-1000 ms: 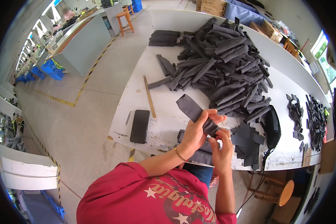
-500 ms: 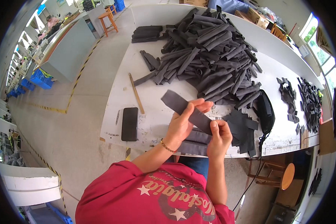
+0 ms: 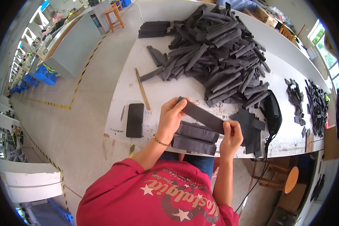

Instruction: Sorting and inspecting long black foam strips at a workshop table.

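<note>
In the head view, a dark strip [image 3: 203,117] of cloth is held above the white table [image 3: 165,88] between both hands. Its far left end is pinched between the thumb and fingers of the left hand [image 3: 171,111]; its near right end is pinched by the right hand [image 3: 231,137]. From the left hand, the strip is seen to run rightward and back toward the body, so its long axis slants from the far left to the near right. Neither hand can be called nearer, as 1 end is gripped by each.

Below the held strip, between the 2 wrists, 2 flat strips [image 3: 196,144] are laid side by side, their long axes turned more nearly crosswise than that of the held strip.

Beyond both hands, a large heap [image 3: 222,56] of dark strips is piled up. Just right of the right hand, flat dark pieces [image 3: 250,128] are spread, with a black padded item [image 3: 272,113] beside them. To the left of the left hand, a phone [image 3: 135,120] is placed, and a thin stick [image 3: 142,88] is laid beyond it.
</note>
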A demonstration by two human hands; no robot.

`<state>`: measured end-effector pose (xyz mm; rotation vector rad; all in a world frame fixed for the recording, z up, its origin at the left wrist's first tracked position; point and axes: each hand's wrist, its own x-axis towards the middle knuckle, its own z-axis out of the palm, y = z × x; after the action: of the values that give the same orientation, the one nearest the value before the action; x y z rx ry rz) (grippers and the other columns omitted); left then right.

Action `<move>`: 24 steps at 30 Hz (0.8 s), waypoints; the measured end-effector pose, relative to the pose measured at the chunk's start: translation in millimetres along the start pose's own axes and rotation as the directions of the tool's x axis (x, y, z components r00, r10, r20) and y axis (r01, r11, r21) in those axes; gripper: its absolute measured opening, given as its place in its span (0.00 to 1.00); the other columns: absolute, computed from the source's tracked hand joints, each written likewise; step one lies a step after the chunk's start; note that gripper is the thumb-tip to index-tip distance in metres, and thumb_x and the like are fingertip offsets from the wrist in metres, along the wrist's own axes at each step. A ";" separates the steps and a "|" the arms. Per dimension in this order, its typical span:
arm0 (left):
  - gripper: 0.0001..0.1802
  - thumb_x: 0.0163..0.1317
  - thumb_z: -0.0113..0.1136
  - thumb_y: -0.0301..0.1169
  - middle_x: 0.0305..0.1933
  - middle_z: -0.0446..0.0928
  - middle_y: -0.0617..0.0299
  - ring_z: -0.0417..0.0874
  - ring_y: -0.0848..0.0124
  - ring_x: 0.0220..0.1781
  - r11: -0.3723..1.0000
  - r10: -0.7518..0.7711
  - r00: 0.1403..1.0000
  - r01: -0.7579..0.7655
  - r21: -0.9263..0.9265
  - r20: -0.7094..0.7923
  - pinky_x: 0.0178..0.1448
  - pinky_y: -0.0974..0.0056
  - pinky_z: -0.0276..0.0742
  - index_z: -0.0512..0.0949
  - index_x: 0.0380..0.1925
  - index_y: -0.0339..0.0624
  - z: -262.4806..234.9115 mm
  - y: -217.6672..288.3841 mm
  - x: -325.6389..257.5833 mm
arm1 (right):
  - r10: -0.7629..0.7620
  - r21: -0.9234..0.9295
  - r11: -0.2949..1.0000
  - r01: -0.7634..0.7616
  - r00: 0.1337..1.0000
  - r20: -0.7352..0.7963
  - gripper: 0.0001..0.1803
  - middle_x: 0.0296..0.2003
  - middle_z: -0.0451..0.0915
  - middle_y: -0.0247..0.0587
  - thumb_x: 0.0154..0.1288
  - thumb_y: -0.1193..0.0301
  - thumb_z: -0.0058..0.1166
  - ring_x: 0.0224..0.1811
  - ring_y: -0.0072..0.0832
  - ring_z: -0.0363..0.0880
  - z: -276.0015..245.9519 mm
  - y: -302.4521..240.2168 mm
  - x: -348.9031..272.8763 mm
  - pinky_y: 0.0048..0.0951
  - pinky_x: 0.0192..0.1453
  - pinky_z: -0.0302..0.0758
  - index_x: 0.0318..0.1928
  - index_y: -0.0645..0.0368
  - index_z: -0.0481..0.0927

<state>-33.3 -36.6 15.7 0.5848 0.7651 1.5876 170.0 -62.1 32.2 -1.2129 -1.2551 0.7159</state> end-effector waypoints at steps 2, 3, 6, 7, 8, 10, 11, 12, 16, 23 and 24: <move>0.10 0.67 0.59 0.31 0.35 0.82 0.59 0.83 0.73 0.37 0.987 0.003 0.999 0.002 0.160 -0.032 0.41 0.69 0.79 0.81 0.39 0.33 -4.0 1.2 2.3 | 0.137 -0.105 0.985 -0.136 0.991 0.003 0.07 0.23 0.72 0.27 0.70 0.73 0.54 0.25 0.16 0.66 0.1 4.1 4.0 0.20 0.31 0.65 0.34 0.63 0.76; 0.11 0.66 0.61 0.33 0.34 0.82 0.62 0.81 0.78 0.34 0.948 0.021 0.998 -0.003 0.318 -0.053 0.36 0.73 0.77 0.82 0.37 0.34 -6.2 0.5 0.9 | 0.233 -0.131 0.964 -0.231 0.972 0.006 0.07 0.21 0.73 0.30 0.70 0.73 0.54 0.24 0.18 0.67 -1.7 9.0 2.0 0.22 0.29 0.65 0.35 0.63 0.76; 0.11 0.65 0.62 0.34 0.27 0.76 0.69 0.73 0.83 0.28 0.861 0.040 0.996 0.005 0.508 -0.077 0.30 0.74 0.72 0.79 0.30 0.37 -20.4 -10.7 -13.1 | 0.019 -0.397 0.918 -0.002 0.999 0.040 0.06 0.21 0.75 0.43 0.70 0.73 0.54 0.21 0.27 0.68 -3.8 21.4 -10.4 0.29 0.28 0.68 0.35 0.63 0.76; 0.13 0.65 0.63 0.35 0.23 0.73 0.72 0.69 0.85 0.25 0.802 0.056 0.995 0.004 0.597 -0.082 0.27 0.75 0.69 0.78 0.26 0.39 -26.0 -15.0 -17.5 | 0.026 -0.398 0.917 -0.006 0.999 0.044 0.06 0.21 0.75 0.43 0.70 0.73 0.54 0.21 0.27 0.68 -5.4 22.1 -13.7 0.29 0.28 0.68 0.35 0.63 0.76; 0.16 0.64 0.63 0.35 0.18 0.67 0.72 0.63 0.85 0.22 0.744 0.091 0.993 -0.018 0.668 -0.074 0.25 0.73 0.65 0.73 0.22 0.38 -31.2 -18.9 -21.1 | 0.084 -0.436 0.899 -0.039 0.993 0.085 0.06 0.22 0.75 0.48 0.69 0.73 0.54 0.21 0.34 0.70 -7.0 22.3 -16.5 0.32 0.29 0.69 0.36 0.63 0.75; 0.17 0.62 0.64 0.35 0.16 0.66 0.70 0.63 0.84 0.21 0.677 0.114 0.991 -0.030 0.735 -0.064 0.24 0.71 0.64 0.73 0.22 0.37 -40.0 -22.1 -30.3 | 0.091 -0.451 0.892 -0.018 0.986 0.140 0.07 0.25 0.78 0.54 0.68 0.71 0.55 0.25 0.47 0.76 -10.2 33.0 -24.4 0.38 0.31 0.71 0.36 0.62 0.76; 0.17 0.61 0.65 0.35 0.14 0.64 0.68 0.62 0.82 0.20 0.606 0.132 0.990 -0.050 0.794 -0.039 0.24 0.70 0.63 0.72 0.21 0.36 -42.4 -23.1 -33.6 | 0.091 -0.451 0.893 -0.017 0.986 0.142 0.07 0.25 0.78 0.54 0.68 0.71 0.55 0.25 0.47 0.76 -13.9 41.2 -27.4 0.38 0.31 0.71 0.36 0.62 0.76; 0.15 0.58 0.67 0.35 0.17 0.66 0.63 0.66 0.78 0.21 0.513 0.102 0.994 -0.030 0.858 -0.026 0.26 0.66 0.66 0.74 0.22 0.36 -46.6 -22.8 -35.8 | 0.059 -0.469 0.883 0.035 0.981 0.184 0.07 0.25 0.79 0.53 0.68 0.70 0.56 0.25 0.48 0.77 -16.3 49.0 -28.2 0.39 0.31 0.72 0.37 0.61 0.76; 0.09 0.56 0.67 0.33 0.27 0.75 0.59 0.77 0.70 0.32 0.218 0.131 0.977 -0.196 0.956 0.170 0.35 0.64 0.73 0.80 0.26 0.39 -53.6 -19.7 -26.1 | -0.065 -0.578 0.778 0.246 0.947 0.315 0.08 0.24 0.79 0.49 0.67 0.67 0.57 0.25 0.48 0.79 -22.2 76.0 -28.1 0.42 0.29 0.73 0.41 0.57 0.76; 0.09 0.57 0.66 0.33 0.32 0.79 0.59 0.80 0.68 0.32 0.307 0.588 0.807 -0.291 0.906 0.061 0.38 0.65 0.75 0.80 0.32 0.41 -108.6 1.8 117.8 | 0.067 -0.682 0.725 0.098 0.975 0.211 0.08 0.23 0.79 0.43 0.66 0.68 0.58 0.25 0.45 0.78 -40.6 61.0 -18.0 0.40 0.30 0.73 0.43 0.55 0.77; 0.09 0.56 0.67 0.33 0.33 0.79 0.59 0.80 0.67 0.32 0.269 0.591 0.804 -0.272 0.924 0.065 0.38 0.64 0.75 0.80 0.32 0.40 -106.2 9.7 138.5 | -0.044 -0.698 0.701 0.148 0.985 0.165 0.07 0.26 0.79 0.45 0.66 0.69 0.57 0.27 0.45 0.78 -52.5 68.0 -10.5 0.41 0.32 0.73 0.42 0.57 0.77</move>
<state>-139.7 83.5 -53.5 1.5091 1.9137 1.6629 231.2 -68.1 -28.7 -1.7202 -1.7872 0.2122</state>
